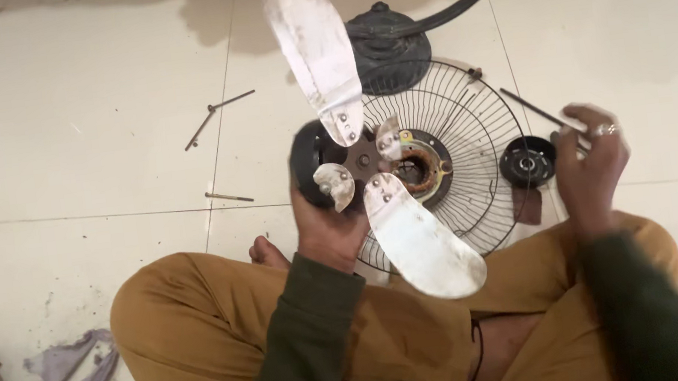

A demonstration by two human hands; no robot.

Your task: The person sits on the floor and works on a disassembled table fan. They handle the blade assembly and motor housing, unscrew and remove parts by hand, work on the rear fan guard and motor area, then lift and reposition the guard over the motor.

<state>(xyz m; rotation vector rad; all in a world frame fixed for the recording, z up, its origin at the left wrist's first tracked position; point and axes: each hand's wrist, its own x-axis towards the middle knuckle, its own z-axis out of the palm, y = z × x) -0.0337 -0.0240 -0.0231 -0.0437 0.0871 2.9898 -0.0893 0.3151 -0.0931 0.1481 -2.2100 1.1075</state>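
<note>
So from my feed, the left hand (322, 231) is wrapped tight around the back of the fan motor (310, 164), a dark round lump, holding it up over the lap with the metal blades (418, 237) facing the camera. The blades are dull silver, riveted onto a small hub (364, 161); one sticks up toward the top of the view, one comes down toward the knees, and the others show only as short riveted stubs at the hub.

The right hand (590, 164) is off to the side, fingers curled, ring on one finger. It looks like it's pinching a thin dark rod (536, 110), but it's blurry and I can't tell for sure if it's really closed on it.

Behind the blades, a round wire guard (470, 131) lies flat on the pale tile floor (66, 146), with a rusty ring at its middle. Just beside it sits a small black round cap (527, 161). The dark fan base (389, 51) is further back. A few long screws (218, 115) lie on the tiles to the left, and a greyish rag (69, 379) sits bottom left. No labels or packaging I can make out.
</note>
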